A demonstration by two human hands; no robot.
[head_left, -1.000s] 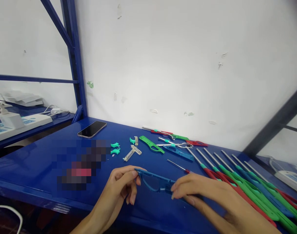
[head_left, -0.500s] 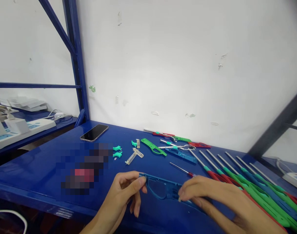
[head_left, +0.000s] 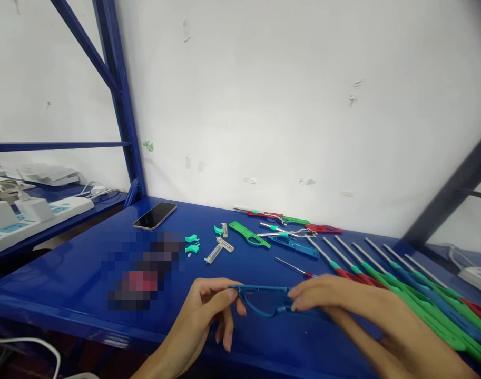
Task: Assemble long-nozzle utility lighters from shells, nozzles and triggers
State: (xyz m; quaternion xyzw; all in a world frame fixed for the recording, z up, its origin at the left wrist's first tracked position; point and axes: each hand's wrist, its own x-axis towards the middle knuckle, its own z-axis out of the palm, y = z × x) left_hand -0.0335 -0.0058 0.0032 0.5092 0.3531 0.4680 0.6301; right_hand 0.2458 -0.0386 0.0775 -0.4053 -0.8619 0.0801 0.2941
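Note:
A blue plastic lighter casing half (head_left: 264, 311) is held between my two hands, just above the front part of the table. My left hand (head_left: 208, 310) pinches its left end between thumb and fingers. My right hand (head_left: 343, 305) grips the right end, covering much of it. Beyond my right hand lies a screwdriver (head_left: 293, 267) with a thin shaft and a red handle. Farther back rest a green casing half (head_left: 248, 235), several clear plastic pieces (head_left: 218, 247) and teal triggers (head_left: 192, 247).
Several long-nosed lighters (head_left: 414, 295) in red, green and blue lie in a row at right. More casing parts and metal tubes (head_left: 287, 231) sit near the wall. A phone (head_left: 155, 216) lies at back left, behind a blurred item (head_left: 145, 273). Power strip (head_left: 38, 216) on a side table.
The blue casing half has tilted so that its upper edge shows more and its inside less. Both hands keep hold of it. The view has shifted slightly.

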